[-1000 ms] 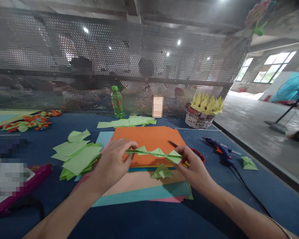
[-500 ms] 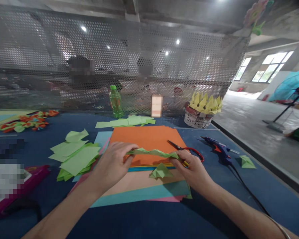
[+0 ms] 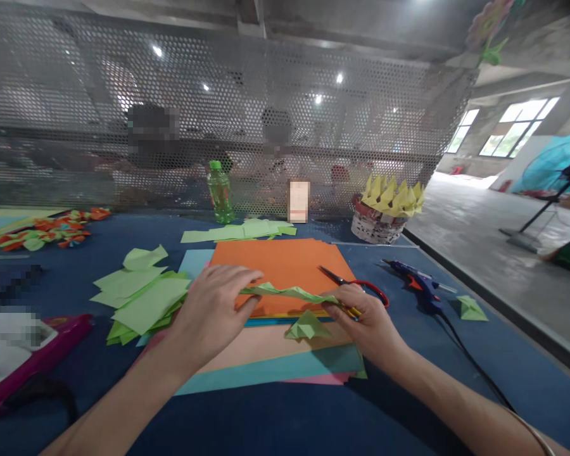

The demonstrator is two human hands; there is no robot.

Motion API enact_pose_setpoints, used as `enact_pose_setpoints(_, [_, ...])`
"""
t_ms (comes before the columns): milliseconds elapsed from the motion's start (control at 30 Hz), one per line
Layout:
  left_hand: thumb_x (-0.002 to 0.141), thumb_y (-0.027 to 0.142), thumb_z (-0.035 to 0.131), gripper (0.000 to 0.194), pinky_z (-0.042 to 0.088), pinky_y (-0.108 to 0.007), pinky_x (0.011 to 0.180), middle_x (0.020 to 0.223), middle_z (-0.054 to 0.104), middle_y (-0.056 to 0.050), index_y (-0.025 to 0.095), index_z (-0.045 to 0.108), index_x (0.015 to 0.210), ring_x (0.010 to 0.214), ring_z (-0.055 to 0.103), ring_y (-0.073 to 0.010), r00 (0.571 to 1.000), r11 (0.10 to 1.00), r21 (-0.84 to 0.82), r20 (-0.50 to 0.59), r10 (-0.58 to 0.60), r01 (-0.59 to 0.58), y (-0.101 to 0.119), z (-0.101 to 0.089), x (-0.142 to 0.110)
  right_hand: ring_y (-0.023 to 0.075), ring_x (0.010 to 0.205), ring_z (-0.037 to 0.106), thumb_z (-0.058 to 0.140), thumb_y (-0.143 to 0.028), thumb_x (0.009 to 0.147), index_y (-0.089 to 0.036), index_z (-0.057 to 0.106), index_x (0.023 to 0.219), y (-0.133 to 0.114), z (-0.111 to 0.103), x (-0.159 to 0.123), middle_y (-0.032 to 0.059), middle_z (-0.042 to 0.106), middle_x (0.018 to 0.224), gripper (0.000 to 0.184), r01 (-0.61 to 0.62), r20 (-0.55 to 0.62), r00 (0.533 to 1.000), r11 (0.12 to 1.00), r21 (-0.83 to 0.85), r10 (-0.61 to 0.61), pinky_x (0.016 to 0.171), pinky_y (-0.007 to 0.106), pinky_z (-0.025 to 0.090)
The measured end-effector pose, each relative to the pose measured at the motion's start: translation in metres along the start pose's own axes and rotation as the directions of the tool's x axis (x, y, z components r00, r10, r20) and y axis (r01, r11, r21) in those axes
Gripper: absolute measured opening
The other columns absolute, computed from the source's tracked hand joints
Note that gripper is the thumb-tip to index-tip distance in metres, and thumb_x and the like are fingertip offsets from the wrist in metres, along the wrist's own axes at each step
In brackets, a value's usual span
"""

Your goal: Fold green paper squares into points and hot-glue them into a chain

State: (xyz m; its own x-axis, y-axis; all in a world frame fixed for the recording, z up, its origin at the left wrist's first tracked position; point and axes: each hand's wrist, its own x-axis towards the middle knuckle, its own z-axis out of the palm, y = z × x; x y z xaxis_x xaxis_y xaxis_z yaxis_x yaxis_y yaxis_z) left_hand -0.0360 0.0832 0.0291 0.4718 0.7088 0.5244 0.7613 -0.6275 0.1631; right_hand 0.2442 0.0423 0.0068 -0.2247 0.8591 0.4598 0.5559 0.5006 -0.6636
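Note:
A narrow pleated strip of green paper (image 3: 292, 292) stretches between my two hands above a stack of orange paper (image 3: 275, 259). My left hand (image 3: 223, 294) pinches its left end, fingers bent over it. Thumb and fingers of my right hand (image 3: 358, 310) close on the other end. Just below the strip, a folded green paper piece (image 3: 308, 327) rests on the peach sheets (image 3: 256, 347). Scissors (image 3: 354, 285) with red and yellow handles lie on the orange stack, partly hidden behind my right hand.
A blue glue gun (image 3: 420, 285) lies at right with its cord, near another folded green piece (image 3: 472, 308). Green paper squares (image 3: 147, 297) are piled at left. Behind stand a green bottle (image 3: 220, 193) and a basket (image 3: 380, 225) with yellow paper points. A magenta-edged object (image 3: 71, 335) sits far left.
Both hands stay almost in place with the green strip between them. My left fingers have lifted and loosened slightly. The view has shifted a little.

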Motion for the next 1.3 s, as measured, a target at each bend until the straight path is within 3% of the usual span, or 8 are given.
enact_pose_setpoints(233, [0.097, 0.029, 0.06, 0.029, 0.04, -0.047, 0.097, 0.115, 0.068, -0.01, 0.019, 0.058, 0.125, 0.107, 0.06, -0.0289, 0.98, 0.981, -0.013, -0.056, 0.193, -0.194, 0.015, 0.0, -0.003, 0.0192, 0.083, 0.066, 0.062, -0.021, 0.094, -0.026, 0.077, 0.101, 0.0, 0.001, -0.001, 0.0032, 0.074, 0.088, 0.018, 0.057, -0.006, 0.998, 0.998, 0.011, -0.057, 0.078, 0.034, 0.046])
enact_pose_setpoints(400, [0.096, 0.027, 0.064, 0.031, 0.041, -0.044, 0.094, 0.112, 0.068, -0.009, 0.017, 0.057, 0.124, 0.103, 0.061, -0.0271, 0.964, 0.966, -0.04, -0.081, 0.253, -0.257, 0.028, -0.004, -0.005, 0.0181, 0.08, 0.063, 0.059, -0.012, 0.093, -0.024, 0.075, 0.109, 0.0, 0.005, -0.004, 0.0038, 0.073, 0.089, 0.026, 0.259, -0.026, 0.964, 0.959, -0.116, -0.263, 0.08, 0.036, 0.045])
enact_pose_setpoints(600, [0.098, 0.03, 0.062, 0.035, 0.043, -0.044, 0.094, 0.116, 0.066, -0.01, 0.017, 0.053, 0.13, 0.106, 0.059, -0.0281, 0.957, 0.953, -0.1, 0.033, 0.289, -0.285, 0.037, 0.001, -0.009, 0.0205, 0.085, 0.057, 0.054, -0.01, 0.095, -0.023, 0.073, 0.113, -0.011, 0.009, -0.007, 0.0056, 0.073, 0.091, 0.029, 0.386, 0.005, 0.919, 0.895, -0.225, -0.395, 0.079, 0.036, 0.048])
enact_pose_setpoints(867, [0.105, 0.02, 0.04, 0.028, 0.052, -0.043, 0.08, 0.109, 0.07, -0.012, 0.014, 0.055, 0.127, 0.094, 0.068, -0.0275, 0.923, 0.931, -0.034, 0.125, 0.365, -0.363, 0.045, 0.0, -0.01, 0.0209, 0.083, 0.06, 0.053, -0.01, 0.093, -0.025, 0.071, 0.116, -0.011, 0.011, -0.007, 0.005, 0.073, 0.091, 0.032, 0.361, 0.026, 0.931, 0.909, -0.208, -0.364, 0.08, 0.038, 0.049])
enact_pose_setpoints(1000, [0.105, 0.019, 0.038, 0.029, 0.055, -0.037, 0.077, 0.107, 0.073, -0.011, 0.017, 0.06, 0.124, 0.093, 0.071, -0.025, 0.94, 0.949, -0.074, 0.138, 0.313, -0.305, 0.042, -0.003, -0.009, 0.0232, 0.087, 0.062, 0.058, -0.015, 0.092, -0.023, 0.067, 0.119, -0.01, 0.012, -0.005, 0.0064, 0.073, 0.095, 0.03, 0.282, 0.001, 0.957, 0.933, -0.225, -0.289, 0.082, 0.04, 0.049])
enact_pose_setpoints(1100, [0.104, 0.021, 0.037, 0.033, 0.057, -0.033, 0.078, 0.111, 0.073, -0.01, 0.019, 0.062, 0.125, 0.098, 0.071, -0.0242, 0.97, 0.966, -0.146, 0.09, 0.226, -0.212, 0.037, -0.008, -0.008, 0.0244, 0.096, 0.063, 0.058, -0.023, 0.095, -0.022, 0.066, 0.119, -0.008, 0.011, -0.003, 0.0084, 0.071, 0.103, 0.025, 0.183, -0.025, 0.981, 0.955, -0.233, -0.194, 0.087, 0.04, 0.049])
enact_pose_setpoints(1200, [0.103, 0.028, 0.045, 0.03, 0.058, -0.031, 0.08, 0.111, 0.075, -0.006, 0.023, 0.067, 0.124, 0.101, 0.071, -0.0246, 0.994, 0.962, -0.268, 0.076, 0.079, -0.056, 0.032, -0.016, -0.006, 0.0245, 0.1, 0.063, 0.05, -0.032, 0.101, -0.022, 0.067, 0.111, -0.008, 0.008, -0.003, 0.0085, 0.07, 0.105, 0.022, 0.066, 0.01, 0.998, 0.974, -0.216, -0.066, 0.089, 0.04, 0.049])
enact_pose_setpoints(1300, [0.1, 0.042, 0.053, 0.03, 0.06, -0.028, 0.067, 0.093, 0.078, -0.003, 0.027, 0.071, 0.119, 0.081, 0.074, -0.0218, 0.976, 0.869, -0.461, 0.191, -0.102, 0.181, 0.03, -0.027, -0.003, 0.0272, 0.107, 0.062, 0.049, -0.045, 0.101, -0.024, 0.066, 0.116, -0.01, 0.005, -0.004, 0.0087, 0.068, 0.111, 0.031, -0.026, 0.095, 0.994, 0.965, -0.26, 0.053, 0.092, 0.042, 0.048])
